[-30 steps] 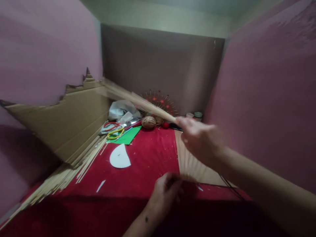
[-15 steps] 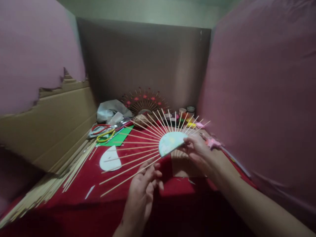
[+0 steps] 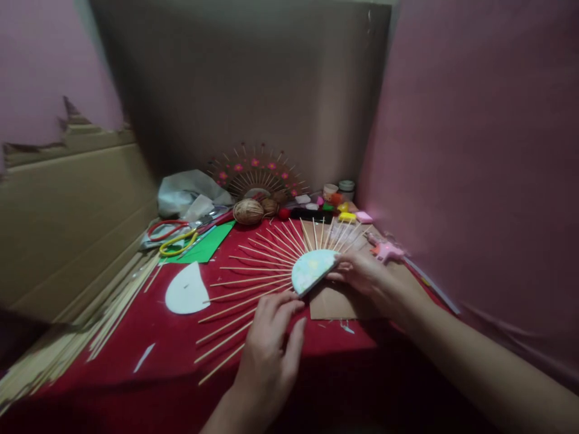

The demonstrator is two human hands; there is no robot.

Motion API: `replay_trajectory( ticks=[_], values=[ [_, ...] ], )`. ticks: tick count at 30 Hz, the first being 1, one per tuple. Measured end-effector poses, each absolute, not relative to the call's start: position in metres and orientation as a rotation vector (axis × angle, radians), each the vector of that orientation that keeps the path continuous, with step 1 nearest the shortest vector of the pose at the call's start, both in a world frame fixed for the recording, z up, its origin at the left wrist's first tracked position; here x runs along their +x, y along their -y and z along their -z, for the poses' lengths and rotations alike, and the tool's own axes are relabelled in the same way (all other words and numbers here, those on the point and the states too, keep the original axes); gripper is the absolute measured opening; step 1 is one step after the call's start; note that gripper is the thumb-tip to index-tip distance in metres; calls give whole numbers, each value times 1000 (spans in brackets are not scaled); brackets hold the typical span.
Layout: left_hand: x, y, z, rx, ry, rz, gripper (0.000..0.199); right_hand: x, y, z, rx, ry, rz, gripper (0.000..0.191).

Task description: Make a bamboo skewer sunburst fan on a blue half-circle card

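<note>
A fan frame of thin bamboo sticks (image 3: pixel 257 283) spreads out from a pale green half-round base (image 3: pixel 312 271) and is held low over the red cloth. My right hand (image 3: pixel 362 274) is closed on the right end of the base, thumb on top. At the lower left of the base, my left hand (image 3: pixel 271 343) lies over the nearest sticks, fingers stretched and thumb apart. Its fingertips come close to the base's corner; the stick ends under the hand are hidden. Left of the sticks lies a white half-round paper piece (image 3: pixel 186 289).
A finished-looking flowered fan (image 3: pixel 256 172) stands against the back board. Twine balls (image 3: pixel 248 211), scissors (image 3: pixel 178 238), green paper (image 3: pixel 212 244) and a pink glue gun (image 3: pixel 388 250) lie around. Loose sticks (image 3: pixel 104 325) line the left; cardboard (image 3: pixel 332 303) lies under the base.
The camera view has tipped down. The fan frame has sunk closer to the cloth. My left hand has turned from palm-up under the stick to palm-down over the sticks; my right hand keeps its hold.
</note>
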State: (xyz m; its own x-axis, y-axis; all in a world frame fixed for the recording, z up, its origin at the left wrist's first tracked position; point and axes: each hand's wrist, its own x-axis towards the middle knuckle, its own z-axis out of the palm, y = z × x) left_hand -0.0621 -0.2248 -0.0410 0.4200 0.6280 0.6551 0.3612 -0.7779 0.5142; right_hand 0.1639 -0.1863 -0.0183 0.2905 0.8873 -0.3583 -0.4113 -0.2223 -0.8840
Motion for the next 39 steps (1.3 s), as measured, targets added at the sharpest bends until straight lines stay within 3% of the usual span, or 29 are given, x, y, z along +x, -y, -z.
replay_trajectory(
  ticks=[4,9,14,17,23,34,39],
  values=[
    [-49,212,53,2758,-1029,-1149,34,176,207,11,-1318,672,-1115,2],
    [-37,212,64,2895,-1073,-891,37,185,217,3,-1426,941,-721,24],
    [-35,215,61,2917,-1089,-791,39,177,180,0,-1478,1439,-408,15],
    [-35,214,59,2900,-1082,-769,39,169,142,6,-1422,1767,-341,23],
    [-39,214,57,2949,-1076,-765,37,170,92,27,-1349,2177,-301,59],
    [-24,216,81,3079,-873,-977,58,170,88,39,-1499,2366,-193,66],
    [-12,222,90,2691,-946,-1010,55,168,88,37,-1567,2468,-111,68]
  ],
)
